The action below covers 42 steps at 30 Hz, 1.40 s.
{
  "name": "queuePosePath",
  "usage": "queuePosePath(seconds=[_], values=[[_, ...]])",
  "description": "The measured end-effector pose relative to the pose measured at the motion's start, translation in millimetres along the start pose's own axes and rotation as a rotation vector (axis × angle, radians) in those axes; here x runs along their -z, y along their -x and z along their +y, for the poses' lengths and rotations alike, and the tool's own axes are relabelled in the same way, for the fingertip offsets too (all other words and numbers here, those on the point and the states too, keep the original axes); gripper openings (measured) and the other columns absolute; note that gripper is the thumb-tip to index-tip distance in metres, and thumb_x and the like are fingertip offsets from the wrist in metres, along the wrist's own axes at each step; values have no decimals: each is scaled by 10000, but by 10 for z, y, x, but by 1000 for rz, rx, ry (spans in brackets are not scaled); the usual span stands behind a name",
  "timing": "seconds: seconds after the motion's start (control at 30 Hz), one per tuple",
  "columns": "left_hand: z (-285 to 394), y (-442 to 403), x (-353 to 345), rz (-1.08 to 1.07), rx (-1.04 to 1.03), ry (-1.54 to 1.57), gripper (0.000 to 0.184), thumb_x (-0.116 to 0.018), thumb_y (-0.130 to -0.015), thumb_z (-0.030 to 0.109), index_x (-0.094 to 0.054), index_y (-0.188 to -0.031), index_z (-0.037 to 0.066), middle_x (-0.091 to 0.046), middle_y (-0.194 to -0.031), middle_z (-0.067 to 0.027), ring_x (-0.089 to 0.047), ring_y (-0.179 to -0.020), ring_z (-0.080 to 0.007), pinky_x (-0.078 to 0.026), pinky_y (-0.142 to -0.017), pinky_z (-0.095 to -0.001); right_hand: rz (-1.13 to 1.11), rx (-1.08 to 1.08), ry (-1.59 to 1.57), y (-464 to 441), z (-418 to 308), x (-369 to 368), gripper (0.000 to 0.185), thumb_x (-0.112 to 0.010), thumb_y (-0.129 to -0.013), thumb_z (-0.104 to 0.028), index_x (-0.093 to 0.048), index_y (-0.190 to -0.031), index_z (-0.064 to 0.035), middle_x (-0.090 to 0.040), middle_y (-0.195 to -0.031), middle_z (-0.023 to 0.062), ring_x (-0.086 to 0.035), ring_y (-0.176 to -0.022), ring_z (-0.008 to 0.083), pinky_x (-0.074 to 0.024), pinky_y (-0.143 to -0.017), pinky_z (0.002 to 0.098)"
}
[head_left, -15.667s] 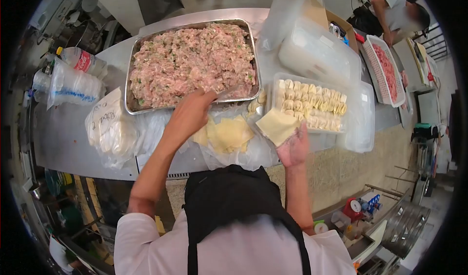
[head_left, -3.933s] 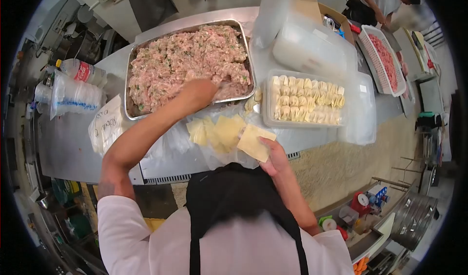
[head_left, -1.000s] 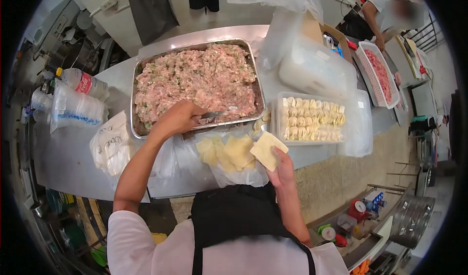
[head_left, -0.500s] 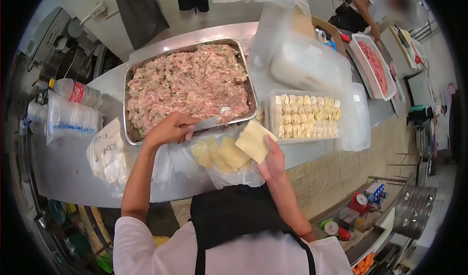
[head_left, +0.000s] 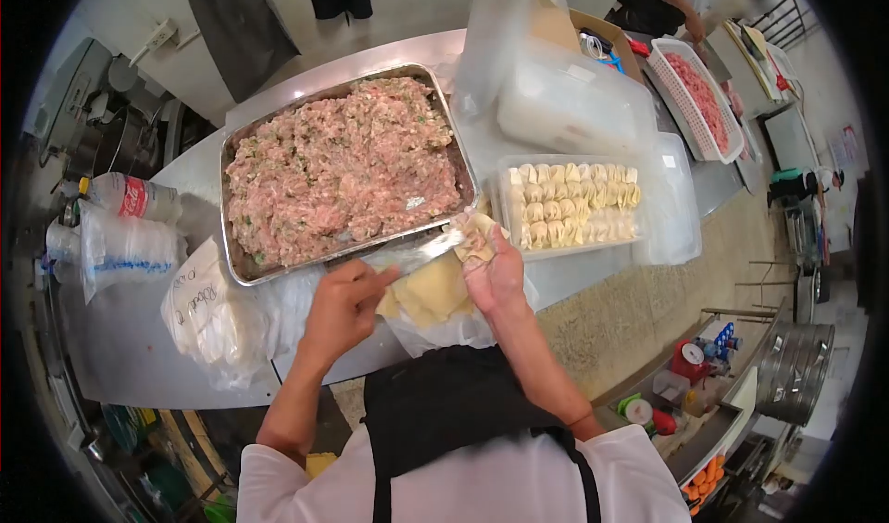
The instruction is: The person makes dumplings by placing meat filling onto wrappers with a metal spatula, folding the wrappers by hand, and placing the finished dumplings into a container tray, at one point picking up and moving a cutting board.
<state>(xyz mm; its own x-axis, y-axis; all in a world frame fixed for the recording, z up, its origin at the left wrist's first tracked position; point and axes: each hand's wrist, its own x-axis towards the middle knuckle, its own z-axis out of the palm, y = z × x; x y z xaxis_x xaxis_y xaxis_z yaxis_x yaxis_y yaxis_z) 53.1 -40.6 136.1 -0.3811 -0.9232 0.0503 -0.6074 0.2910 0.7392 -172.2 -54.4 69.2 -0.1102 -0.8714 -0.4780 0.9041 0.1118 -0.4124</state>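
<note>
My left hand [head_left: 344, 305] is closed round the handle of a flat metal spatula [head_left: 428, 252], whose blade reaches right to the wrapper. In my right hand [head_left: 498, 280] a square dough wrapper [head_left: 483, 224] is cupped, with some pink minced meat on it where the blade touches. Below the hands, a stack of pale yellow wrappers [head_left: 428, 293] lies on a plastic bag. Just beyond them is a metal tray [head_left: 326, 252] of minced meat [head_left: 338, 166] with green flecks. To the right, a plastic box [head_left: 569, 248] holds rows of folded dumplings [head_left: 567, 203].
Clear plastic lids [head_left: 574, 106] lie behind and beside the box. At the left are a labelled bag [head_left: 208, 315], a bag of plastic cups [head_left: 130, 250] and a soda bottle [head_left: 139, 197]. A co-worker [head_left: 681, 4] stands far right by a white basket of meat [head_left: 690, 101].
The spatula has left the tray's edge and moved to the wrapper, which now carries meat. My right hand has drawn slightly left and cupped the wrapper. The view has shifted a little.
</note>
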Motion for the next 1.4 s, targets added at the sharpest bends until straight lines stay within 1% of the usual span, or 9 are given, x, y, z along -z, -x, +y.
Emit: queuePosePath(seconds=[0.4, 0.6, 0.67, 0.77, 0.93, 1.0, 1.1, 1.27, 1.4], values=[[14, -88, -273, -1, -178, -57, 492, -660, -758, -56, -702, -1209, 138, -563, -787, -114, -601, -673, -301, -477, -605, -394, -43, 38, -13, 111, -138, -102, 442, -378, -1061, -228, -449, -1374, 76, -550, -1349, 175, -528, -1259, 300, -373, -1126, 436], [25, -133, -172, -68, -138, 120, 453, -671, -772, -75, -712, -1188, 100, -554, -742, -107, -560, -633, -259, -444, -576, -368, -385, -10, 92, 292, -271, -30, 515, -515, -914, -129, -430, -1380, 75, -548, -1338, 188, -528, -1274, 305, -406, -1107, 413], [120, -131, -37, -59, -134, 156, 428, -677, -784, -78, -716, -1179, 81, -554, -722, -102, -547, -621, -231, -431, -567, -344, -290, 283, 801, 319, -230, 64, 565, -630, -800, -50, -492, -1340, 44, -601, -1280, 162, -597, -1184, 299, -463, -1029, 366], [254, -80, 28, -154, -117, 112, 440, -653, -759, -89, -726, -1157, 84, -548, -719, -119, -572, -625, -263, -450, -580, -369, -157, 458, 1205, 414, -213, -66, 509, -721, -730, -15, -606, -1226, 7, -672, -1142, 127, -660, -1063, 261, -510, -925, 344], [424, -40, 284, -214, -87, 122, 417, -645, -764, -98, -733, -1139, 64, -595, -746, -125, -579, -642, -248, -452, -605, -330, -334, 802, 1437, 399, -388, 25, 166, -692, -844, -67, -668, -998, -9, -682, -910, 170, -671, -818, 317, -518, -751, 367], [409, -34, 406, -106, -103, 146, 417, -643, -765, -100, -730, -1142, 54, -601, -750, -125, -579, -652, -237, -452, -616, -314, -198, 611, 1415, 471, -684, -5, 121, -664, -899, -111, -669, -962, -8, -676, -832, 146, -649, -753, 265, -504, -714, 362], [279, -6, 477, 26, -66, 162, 413, -641, -766, -104, -727, -1144, 37, -605, -755, -122, -576, -671, -210, -450, -632, -285, 1, 868, 1224, 453, -1250, 201, 288, -584, -1011, -240, -608, -803, -41, -560, -670, -14, -501, -610, 68, -398, -559, 228], [171, 44, 419, 18, -23, 151, 400, -641, -784, -94, -718, -1159, 24, -598, -750, -99, -558, -685, -175, -436, -641, -271, 241, 813, 1354, 427, -2214, 284, 356, -539, -1035, -317, -616, -828, -37, -569, -708, -1, -501, -630, 68, -393, -586, 220], [130, 69, 361, 22, 5, 174, 396, -647, -790, -83, -717, -1163, 27, -594, -745, -92, -546, -677, -173, -427, -637, -271, 241, 711, 1764, 182, -2383, 599, 309, -562, -1014, -289, -644, -972, 6, -644, -902, 92, -600, -801, 214, -481, -721, 335]])
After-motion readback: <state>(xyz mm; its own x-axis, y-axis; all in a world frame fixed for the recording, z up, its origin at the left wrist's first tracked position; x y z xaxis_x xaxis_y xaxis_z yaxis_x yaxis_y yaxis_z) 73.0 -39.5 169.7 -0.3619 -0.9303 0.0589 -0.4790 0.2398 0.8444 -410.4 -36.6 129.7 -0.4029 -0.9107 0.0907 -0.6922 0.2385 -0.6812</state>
